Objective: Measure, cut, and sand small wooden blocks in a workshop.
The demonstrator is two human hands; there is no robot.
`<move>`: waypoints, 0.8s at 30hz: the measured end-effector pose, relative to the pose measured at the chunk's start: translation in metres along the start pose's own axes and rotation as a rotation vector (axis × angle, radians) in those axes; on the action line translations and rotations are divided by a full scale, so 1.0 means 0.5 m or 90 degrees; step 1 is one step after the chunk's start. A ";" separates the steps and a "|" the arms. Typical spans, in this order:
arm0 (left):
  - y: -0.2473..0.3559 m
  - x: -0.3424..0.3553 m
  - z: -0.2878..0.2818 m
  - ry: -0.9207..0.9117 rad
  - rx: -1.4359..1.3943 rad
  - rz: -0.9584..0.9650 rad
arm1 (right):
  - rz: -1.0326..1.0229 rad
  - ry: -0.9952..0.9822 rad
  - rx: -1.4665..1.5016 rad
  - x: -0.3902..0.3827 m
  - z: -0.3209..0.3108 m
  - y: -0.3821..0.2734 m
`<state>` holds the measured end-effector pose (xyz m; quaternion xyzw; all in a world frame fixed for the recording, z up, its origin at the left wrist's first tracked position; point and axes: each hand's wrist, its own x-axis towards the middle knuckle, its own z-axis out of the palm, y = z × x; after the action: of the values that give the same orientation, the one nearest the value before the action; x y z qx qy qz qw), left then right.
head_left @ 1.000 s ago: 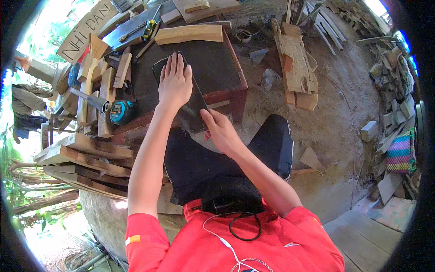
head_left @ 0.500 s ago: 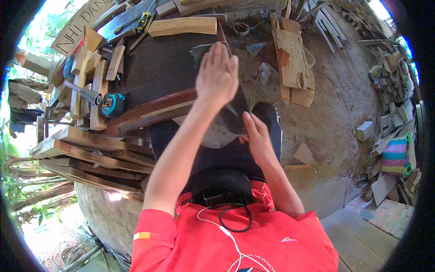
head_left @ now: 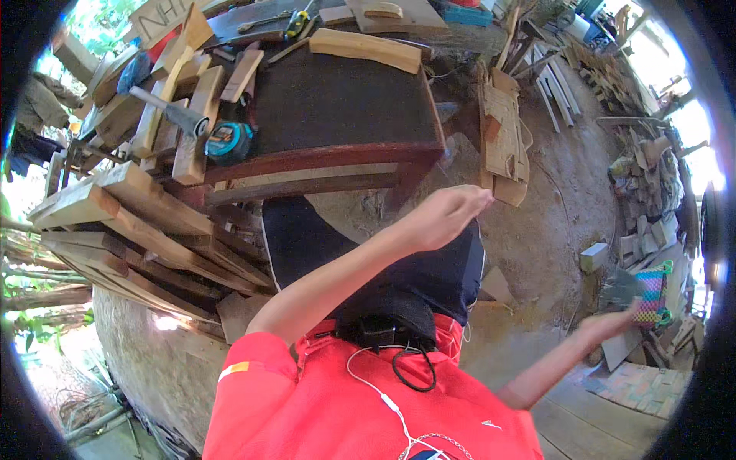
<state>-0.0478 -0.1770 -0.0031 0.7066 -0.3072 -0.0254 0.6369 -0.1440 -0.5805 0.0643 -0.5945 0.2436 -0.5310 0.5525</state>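
Observation:
My left hand (head_left: 458, 216) hangs above my lap, off the near right corner of a dark-topped wooden table (head_left: 337, 107). Its fingers stretch toward the right, close together, and nothing shows in them. Far out to the right is my right hand (head_left: 607, 325), smeared by motion. A thin, greyish, see-through sheet (head_left: 619, 290) stands up from its fingertips, in front of a colourful woven basket (head_left: 652, 295). The sheet's material is too blurred to tell. On the table's far edge lies a pale curved wooden block (head_left: 366, 50).
A teal tape measure (head_left: 229, 141) and a grey tapered tool (head_left: 175, 113) rest among wood offcuts at the table's left. Long boards (head_left: 146, 222) are stacked nearer me. A screwdriver (head_left: 300, 21) lies at the back. Cut planks (head_left: 502, 138) stand on the dirt floor.
Both hands have left the tabletop corner, where they held a dark thin sheet. My right hand swung far right with a sheet; my left moved right and nearer me. The view shifted right.

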 end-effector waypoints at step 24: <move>0.130 -0.370 -0.220 0.637 0.095 -0.140 | 0.510 -1.236 0.005 -0.587 0.335 -0.167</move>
<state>-0.1766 0.0065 0.0111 0.7040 0.1098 0.2710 0.6473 -0.1114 -0.2338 0.0637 -0.6389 -0.1269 0.3946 0.6480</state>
